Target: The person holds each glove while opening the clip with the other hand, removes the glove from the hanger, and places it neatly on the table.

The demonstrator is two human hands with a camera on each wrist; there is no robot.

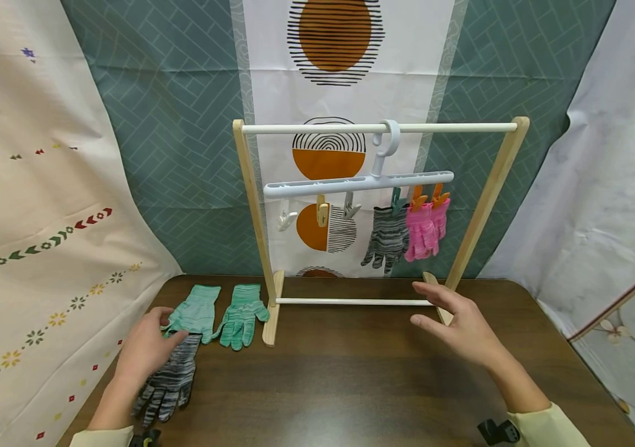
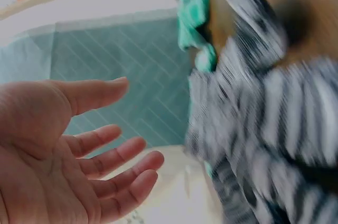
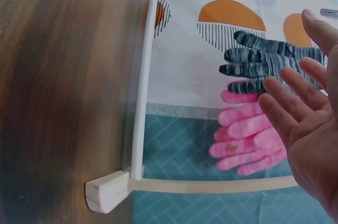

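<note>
At the left of the table, my left hand [image 1: 144, 347] hovers with fingers apart beside a grey-and-black striped glove [image 1: 167, 385]; in the left wrist view its palm [image 2: 42, 150] holds nothing. Two green gloves [image 1: 195, 309] lie just beyond, partly behind my fingers. My right hand [image 1: 465, 326], empty and spread, is in the air before the rack's right foot. On a pale hanger [image 1: 328, 186] hang another grey striped glove [image 1: 385, 236], from a dark green clothespin [image 1: 396, 200], and pink gloves [image 1: 422, 233], from orange clothespins [image 1: 419, 197].
A wooden rack [image 1: 487, 198] with white bars carries the hanger. White [image 1: 285, 220], yellow [image 1: 322, 213] and grey [image 1: 351, 208] clothespins hang from it without gloves. A patterned cloth [image 1: 183, 136] rises behind the brown table [image 1: 345, 379]; pale curtains flank both sides.
</note>
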